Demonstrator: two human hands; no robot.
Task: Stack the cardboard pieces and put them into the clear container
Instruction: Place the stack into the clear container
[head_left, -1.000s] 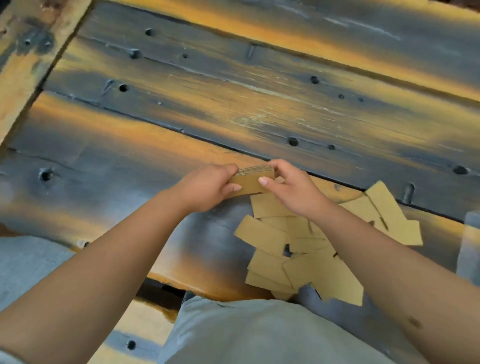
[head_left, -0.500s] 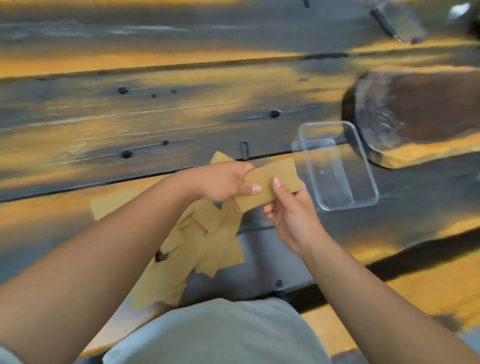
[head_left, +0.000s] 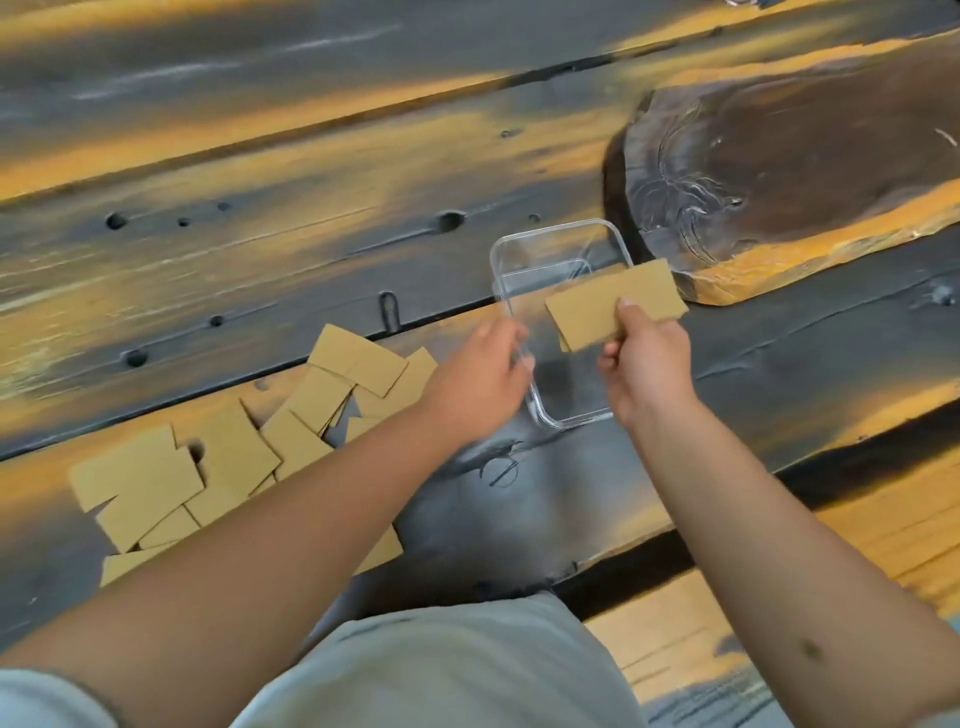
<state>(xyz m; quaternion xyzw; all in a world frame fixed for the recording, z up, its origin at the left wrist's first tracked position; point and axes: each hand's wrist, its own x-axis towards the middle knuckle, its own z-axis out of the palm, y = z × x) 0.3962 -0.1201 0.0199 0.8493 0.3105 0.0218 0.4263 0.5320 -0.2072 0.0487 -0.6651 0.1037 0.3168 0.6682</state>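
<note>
**Stack over the tub, loose pile off to the left**

So here's my view from the head cam. My right hand (head_left: 645, 364) has a small stack (head_left: 613, 306) of flat tan cardboard rectangles, thumb on top and fingers curled under, so that grip is clamped on the stack. It's tilted a bit, right end higher, and sits over the near-right part of the tub (head_left: 563, 322). I can't tell if it touches the rim.

The tub is clear thin plastic, rectangular with rounded corners, lying on the bench (head_left: 260, 260). My left hand (head_left: 480, 382) is at its left wall, fingers curled at the rim; looks like it's gripping the edge, though the fingertips are blurred.

The rest of the cardboard pile (head_left: 249, 457) is to the left, matte brown pieces overlapping every which way, partly under my left forearm.

Bench is rough weathered planks, dark grey with orange-yellow streaks, plus holes and seams. Just behind the tub on the right there's a dark round wood slab (head_left: 779, 156) with ring grain and a raw orange edge.

Both forearms reach forward, bare, angled in toward the tub. Light grey cloth (head_left: 441, 670) shows at the bottom of the shot.
</note>
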